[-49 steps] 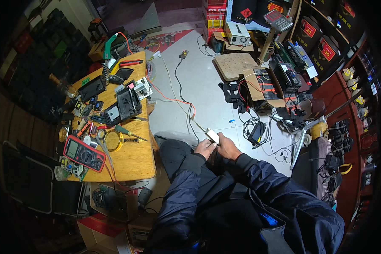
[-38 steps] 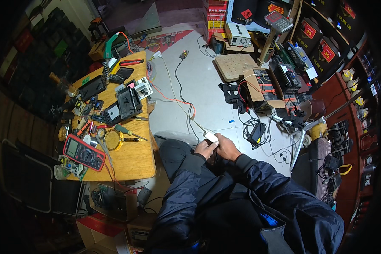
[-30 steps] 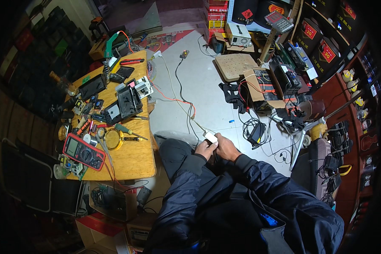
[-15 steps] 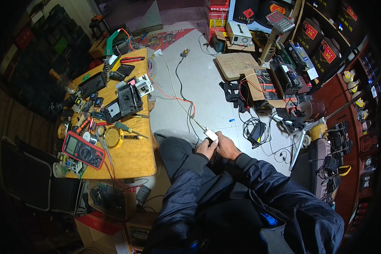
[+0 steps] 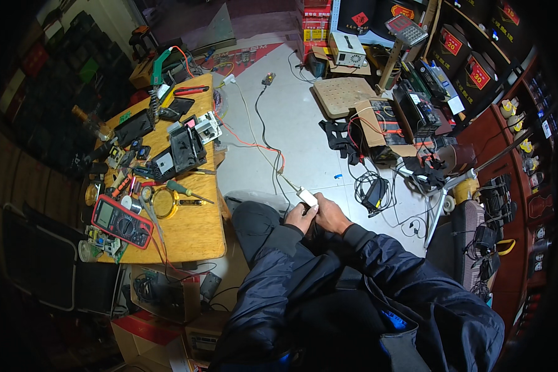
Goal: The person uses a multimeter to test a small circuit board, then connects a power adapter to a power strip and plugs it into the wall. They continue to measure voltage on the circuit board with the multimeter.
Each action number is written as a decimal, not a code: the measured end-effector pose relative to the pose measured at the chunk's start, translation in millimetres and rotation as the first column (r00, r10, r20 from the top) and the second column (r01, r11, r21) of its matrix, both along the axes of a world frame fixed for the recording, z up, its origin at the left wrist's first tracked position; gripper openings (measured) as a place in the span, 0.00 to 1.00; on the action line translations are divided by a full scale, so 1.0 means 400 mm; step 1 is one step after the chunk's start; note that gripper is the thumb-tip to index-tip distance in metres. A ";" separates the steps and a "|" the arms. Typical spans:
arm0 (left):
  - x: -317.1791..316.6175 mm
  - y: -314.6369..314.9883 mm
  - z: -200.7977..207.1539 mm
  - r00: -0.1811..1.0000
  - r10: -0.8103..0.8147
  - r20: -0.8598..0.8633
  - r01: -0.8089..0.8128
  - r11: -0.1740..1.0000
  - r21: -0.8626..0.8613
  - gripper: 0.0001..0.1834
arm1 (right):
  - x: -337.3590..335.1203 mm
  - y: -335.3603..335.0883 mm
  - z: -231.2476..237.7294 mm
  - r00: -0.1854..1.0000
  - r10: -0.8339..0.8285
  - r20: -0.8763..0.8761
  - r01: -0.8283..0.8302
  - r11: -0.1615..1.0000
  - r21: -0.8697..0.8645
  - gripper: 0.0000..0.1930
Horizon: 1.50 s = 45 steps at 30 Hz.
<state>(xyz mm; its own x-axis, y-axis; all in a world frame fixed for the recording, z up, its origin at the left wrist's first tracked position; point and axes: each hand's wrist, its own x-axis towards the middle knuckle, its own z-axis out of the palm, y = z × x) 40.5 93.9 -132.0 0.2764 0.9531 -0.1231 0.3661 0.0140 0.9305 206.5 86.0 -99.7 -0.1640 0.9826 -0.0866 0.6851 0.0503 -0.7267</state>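
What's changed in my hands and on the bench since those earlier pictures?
Nothing has clearly moved, and nothing was taken up or let go. Your left hand and right hand still hold the white block; the red multimeter stays on the wooden bench.

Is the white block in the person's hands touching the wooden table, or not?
Apart. The head view shows pale floor between the white block, held by the left hand and right hand, and the wooden table.
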 end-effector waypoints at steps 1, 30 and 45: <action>0.000 0.000 0.000 1.000 0.000 -0.001 0.000 1.000 -0.008 0.29 | 0.000 0.000 0.000 1.000 0.008 0.026 -0.008 1.000 -0.006 0.16; -0.011 0.009 0.012 1.000 0.003 0.030 -0.001 0.999 -0.036 0.25 | -0.001 0.018 0.018 0.999 -0.043 -0.022 0.042 0.998 -0.047 0.24; -0.016 0.011 -0.007 0.979 -0.015 0.205 0.055 0.980 -0.189 0.19 | 0.006 0.013 0.016 0.999 -0.028 -0.039 0.026 0.999 -0.039 0.26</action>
<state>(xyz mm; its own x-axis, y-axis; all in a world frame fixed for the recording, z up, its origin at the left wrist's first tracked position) 34.3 98.1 -134.7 0.3471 0.9062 -0.2415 0.1746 0.1906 0.9660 208.9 91.4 -93.3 -0.1415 0.9829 -0.1182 0.6565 0.0038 -0.7543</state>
